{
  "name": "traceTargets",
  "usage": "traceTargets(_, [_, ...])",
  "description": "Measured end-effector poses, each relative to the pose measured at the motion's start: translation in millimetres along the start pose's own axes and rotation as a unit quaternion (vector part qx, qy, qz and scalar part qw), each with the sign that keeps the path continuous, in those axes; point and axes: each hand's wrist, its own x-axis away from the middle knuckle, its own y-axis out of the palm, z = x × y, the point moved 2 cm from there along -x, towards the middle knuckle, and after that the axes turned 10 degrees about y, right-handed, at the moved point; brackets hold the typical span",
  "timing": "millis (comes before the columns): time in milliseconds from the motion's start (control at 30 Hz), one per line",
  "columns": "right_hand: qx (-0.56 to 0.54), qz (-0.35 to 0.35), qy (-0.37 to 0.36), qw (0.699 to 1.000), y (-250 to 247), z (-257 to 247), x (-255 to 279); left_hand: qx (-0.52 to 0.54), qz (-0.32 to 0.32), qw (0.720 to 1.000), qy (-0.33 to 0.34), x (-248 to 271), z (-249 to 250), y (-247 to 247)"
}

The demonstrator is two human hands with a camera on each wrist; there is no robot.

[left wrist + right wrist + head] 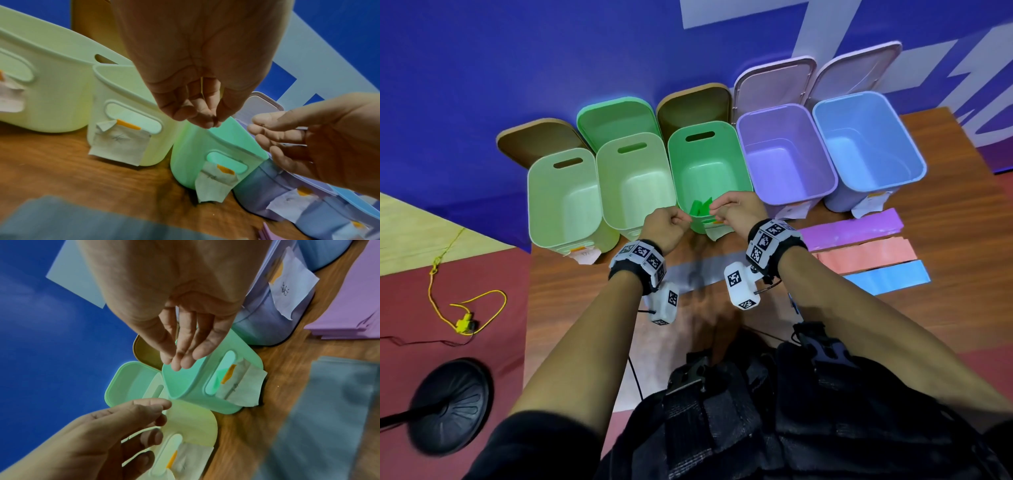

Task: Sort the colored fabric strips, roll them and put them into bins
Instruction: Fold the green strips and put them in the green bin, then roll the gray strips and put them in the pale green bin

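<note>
Nearest the camera, at the bottom of the head view, we see a dark vest [774, 421] and two bare forearms reaching up the frame, each with a marker-covered wrist band.

We count five bins in a row across the middle of the frame on the wooden bench [592, 308]: two pale green bins [561, 205] at the left, one brighter green bin [709, 168] in the centre, one purple bin [787, 161] and one blue bin [869, 140] at the right. Five lids stand behind them against the blue wall.

Our left hand [666, 228] and right hand [736, 209] hover side by side at the near rim of the brighter green bin. A green strip [700, 207] lies inside that bin, just between and beyond the two hands, apart from the fingers. In the wrist views the left grip has its fingertips [205, 120] loosely curled together around nothing, and the right grip has its fingers [185, 353] nearly straight and relaxed, also holding nothing.

At the right of the frame we count three piles of flat strips on the bench: purple strips [852, 229], pink strips [866, 255] and blue strips [887, 277]. A grey strip [688, 274] lies below the hands.
</note>
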Motion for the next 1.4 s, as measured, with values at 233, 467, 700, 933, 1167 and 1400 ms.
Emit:
traceTargets(233, [0.075, -0.021, -0.014, 0.997, 35.8, 17.0, 16.3, 0.014, -0.01, 0.999, -0.032, 35.1, -29.4, 2.3])
traceTargets(467, [0.102, -0.063, -0.002, 0.993, 79.0, 41.2, 37.5, 0.008, -0.012, 0.999, -0.052, 70.8, -68.3, 2.2])
traceTargets(700, [0.138, -0.078, 0.013, 0.987, 113.3, 48.8, 47.2, 0.023, -0.014, 0.997, -0.067, 92.2, -98.5, -3.3])
traceTargets(933, [0.155, -0.084, 0.025, 0.984, 130.8, 54.1, 53.8, 0.026, -0.023, 0.996, -0.078, 100.7, -119.7, -1.8])
traceTargets(1167, [0.188, -0.086, 0.041, 0.978, 143.4, 68.1, 52.9, 0.037, -0.047, 0.995, -0.082, 101.8, -143.0, 7.7])
traceTargets(1400, [0.196, -0.096, 0.065, 0.974, 156.9, 81.7, 44.4, 0.099, -0.088, 0.987, -0.095, 96.6, -170.3, 17.3])
